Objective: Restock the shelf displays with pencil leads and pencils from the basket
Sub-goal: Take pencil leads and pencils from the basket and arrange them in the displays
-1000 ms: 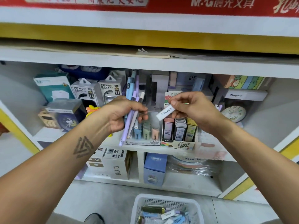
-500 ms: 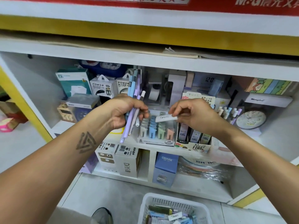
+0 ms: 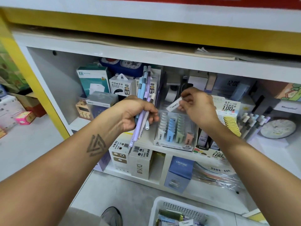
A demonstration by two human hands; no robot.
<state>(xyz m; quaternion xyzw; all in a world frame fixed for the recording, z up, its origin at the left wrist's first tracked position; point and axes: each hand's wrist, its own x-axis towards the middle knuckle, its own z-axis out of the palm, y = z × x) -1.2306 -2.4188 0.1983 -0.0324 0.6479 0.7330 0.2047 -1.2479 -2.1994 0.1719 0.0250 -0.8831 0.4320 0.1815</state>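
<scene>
White laminate shop shelf (image 3: 162, 61). Left hand (image 3: 136, 114) grips smooth pastel plastic pencils (image 3: 143, 105); right hand (image 3: 197, 107) pinches small white rectangular lead case (image 3: 174, 104) above clear acrylic lead display box (image 3: 175, 130) at shelf's front edge.

hands (image 3: 138, 114) gripping pencils (image 3: 143, 101), lead case (image 3: 174, 104)

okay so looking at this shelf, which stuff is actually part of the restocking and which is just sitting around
Part of the job: left hand gripping pencils; right hand pinching a white lead case; clear lead display; white basket.

Just there: power bank boxes; round clock; blue Cruhre box.
</scene>
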